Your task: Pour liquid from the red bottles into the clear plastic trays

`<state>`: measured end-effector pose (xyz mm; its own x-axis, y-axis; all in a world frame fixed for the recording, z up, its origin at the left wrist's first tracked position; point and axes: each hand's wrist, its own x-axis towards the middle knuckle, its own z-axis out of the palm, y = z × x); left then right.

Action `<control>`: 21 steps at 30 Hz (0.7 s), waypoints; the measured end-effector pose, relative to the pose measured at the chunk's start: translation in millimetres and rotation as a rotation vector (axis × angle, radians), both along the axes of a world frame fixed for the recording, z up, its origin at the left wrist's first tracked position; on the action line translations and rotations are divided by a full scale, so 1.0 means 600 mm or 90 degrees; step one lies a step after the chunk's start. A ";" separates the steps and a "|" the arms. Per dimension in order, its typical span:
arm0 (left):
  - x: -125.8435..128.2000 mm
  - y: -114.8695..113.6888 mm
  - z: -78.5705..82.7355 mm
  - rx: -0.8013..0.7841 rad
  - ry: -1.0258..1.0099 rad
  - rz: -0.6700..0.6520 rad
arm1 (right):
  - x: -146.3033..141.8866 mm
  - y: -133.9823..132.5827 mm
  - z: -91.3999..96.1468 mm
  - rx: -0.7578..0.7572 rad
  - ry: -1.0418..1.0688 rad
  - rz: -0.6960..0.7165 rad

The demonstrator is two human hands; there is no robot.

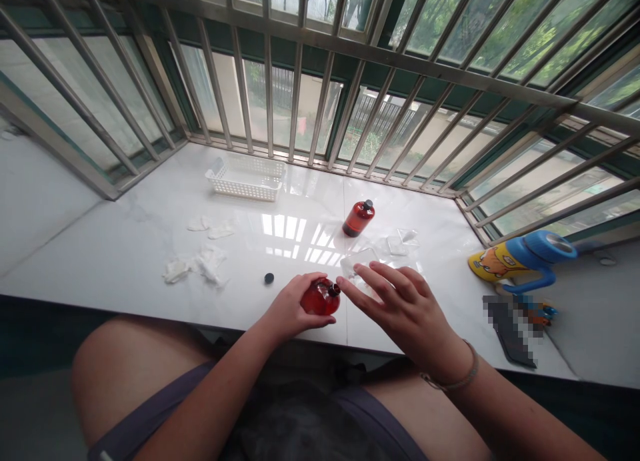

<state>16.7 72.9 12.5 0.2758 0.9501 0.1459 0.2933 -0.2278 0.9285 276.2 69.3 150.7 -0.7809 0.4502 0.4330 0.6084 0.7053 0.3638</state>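
Red and see-through, a small round bottle with an uncapped neck (316,299) is gripped between the thumb and fingers of the left hand (295,307), whose forearm is angled in from the lower left. The right hand (395,301) is held palm down with fingers loosely spread and grips nothing visible; its index fingertip is brought right beside the bottle's mouth, though contact cannot be told. Beneath those fingers, a transparent box-like container (361,259) is partly covered. The bottle is kept near the front edge of the white glossy table (240,241), which is crossed by both forearms. To the left, a round black cap (269,278) is set near the left hand. Beyond, movement is bounded by a capped red bottle (359,217), a white perforated plastic basket (247,193) and metal window bars (269,94).
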 end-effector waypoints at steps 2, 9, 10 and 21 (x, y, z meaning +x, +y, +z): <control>0.000 0.000 0.000 -0.002 -0.001 0.000 | -0.001 0.000 0.001 0.001 -0.001 0.002; 0.001 -0.001 0.000 -0.003 -0.003 0.002 | -0.002 0.001 0.005 -0.003 -0.008 0.012; 0.001 -0.001 0.000 -0.003 -0.004 0.002 | -0.003 0.001 0.006 -0.003 -0.007 0.014; 0.000 -0.001 0.000 -0.005 -0.004 -0.004 | -0.003 0.001 0.017 0.000 -0.014 0.018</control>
<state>16.7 72.6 12.7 0.2812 0.9493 0.1404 0.2860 -0.2225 0.9320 274.3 69.7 160.7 -0.8026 0.4283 0.4153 0.5803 0.7218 0.3772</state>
